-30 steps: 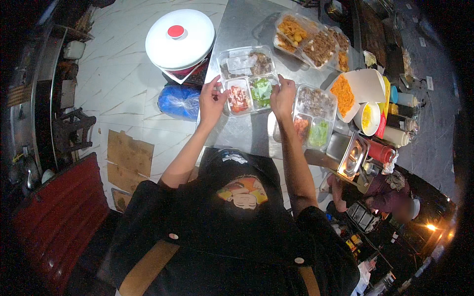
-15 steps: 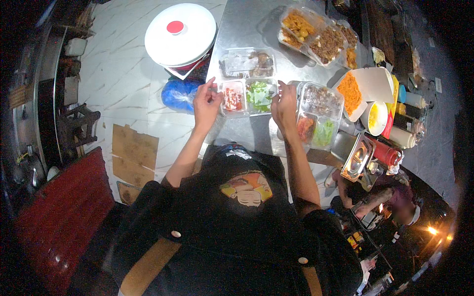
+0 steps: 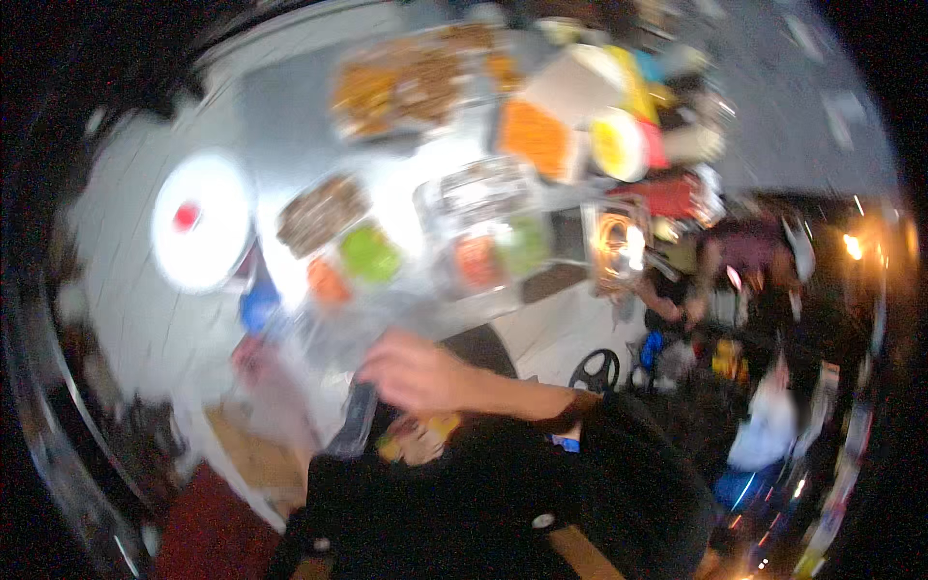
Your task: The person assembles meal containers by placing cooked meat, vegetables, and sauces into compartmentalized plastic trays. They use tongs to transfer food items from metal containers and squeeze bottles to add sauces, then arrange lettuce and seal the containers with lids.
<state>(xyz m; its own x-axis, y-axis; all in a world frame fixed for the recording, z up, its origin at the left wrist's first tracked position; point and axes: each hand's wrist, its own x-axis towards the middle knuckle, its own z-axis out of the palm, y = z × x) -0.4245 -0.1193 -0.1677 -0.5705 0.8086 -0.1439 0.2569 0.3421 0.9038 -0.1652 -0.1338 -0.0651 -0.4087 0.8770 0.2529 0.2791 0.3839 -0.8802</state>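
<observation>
A three-compartment clear food tray (image 3: 326,217) on the metal table holds brown meat, chopped greens and something orange-red. On its near side a sheet or bag of clear plastic (image 3: 333,327) spans the space between my hands. My right hand (image 3: 416,372) has curled fingers at the plastic's near edge, in front of my body and beside a dark object (image 3: 354,418) too blurred to name. My left hand (image 3: 256,358) is smeared by motion and partly veiled by the plastic, so its fingers cannot be made out. A second similar tray (image 3: 488,227) stands to the right.
More filled trays (image 3: 411,82) lie at the far side. Further right are a paper box of orange food (image 3: 536,137), a white bowl (image 3: 619,145) and a steel pan (image 3: 619,242). A white-lidded bucket (image 3: 203,222) stands left. Another person (image 3: 749,256) works at far right.
The view has swung, shifting the table contents leftward. My hands have left the tray's sides and come back toward my body, with clear plastic now between them.
</observation>
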